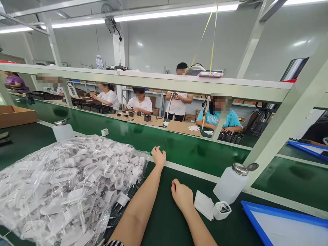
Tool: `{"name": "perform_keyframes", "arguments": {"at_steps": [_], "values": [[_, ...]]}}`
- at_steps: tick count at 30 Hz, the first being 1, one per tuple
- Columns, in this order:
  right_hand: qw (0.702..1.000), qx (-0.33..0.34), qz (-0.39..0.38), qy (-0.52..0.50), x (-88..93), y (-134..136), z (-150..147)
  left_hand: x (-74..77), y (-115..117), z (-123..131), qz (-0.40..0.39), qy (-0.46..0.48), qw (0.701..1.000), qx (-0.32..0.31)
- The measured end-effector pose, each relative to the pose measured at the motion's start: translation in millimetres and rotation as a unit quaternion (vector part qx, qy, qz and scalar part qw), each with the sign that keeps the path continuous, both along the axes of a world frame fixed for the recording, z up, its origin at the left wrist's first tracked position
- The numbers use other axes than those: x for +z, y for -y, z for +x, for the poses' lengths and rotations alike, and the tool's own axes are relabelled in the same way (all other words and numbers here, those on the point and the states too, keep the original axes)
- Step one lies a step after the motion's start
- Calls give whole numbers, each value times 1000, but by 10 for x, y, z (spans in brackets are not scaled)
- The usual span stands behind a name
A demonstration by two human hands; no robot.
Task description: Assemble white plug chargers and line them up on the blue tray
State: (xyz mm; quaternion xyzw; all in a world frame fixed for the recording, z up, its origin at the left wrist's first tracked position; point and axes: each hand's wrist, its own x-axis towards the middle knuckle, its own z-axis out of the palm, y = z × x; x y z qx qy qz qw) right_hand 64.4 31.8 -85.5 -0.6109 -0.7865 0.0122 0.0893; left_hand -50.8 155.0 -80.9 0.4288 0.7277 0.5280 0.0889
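My left hand [159, 156] reaches forward to the pale strip along the edge of the green belt [189, 157]. Its fingers are bent but apart, with nothing seen in them. Beside that arm lies a big clear plastic bag [69, 184] full of white plastic parts that look like plug adapters. My right hand [182, 195] is low over the green tabletop [161, 212], its fingers curled closed; whatever they may hold is hidden. Closest to it are folded white wipes [204, 205] and a small white cup-like housing [222, 210] with metal bits inside.
A white dispenser bottle [232, 182] with its metal lid raised stands by a slanted post [284, 126]. Blue-rimmed tray [282, 218] at right; another bottle [63, 131] and a cardboard box [17, 115] at left. One white piece [105, 132] sits on the belt. Co-workers sit across it.
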Motion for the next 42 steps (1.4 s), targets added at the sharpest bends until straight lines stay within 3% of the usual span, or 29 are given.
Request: {"name": "perform_keyframes", "arguments": {"at_steps": [3, 42], "values": [[1000, 0, -11, -4, 18, 1, 3, -36, -11, -39, -15, 4, 1000, 20], [1000, 1, -21, -9, 14, -1, 5, -57, 8, -63, -43, 3, 999, -22]]}}
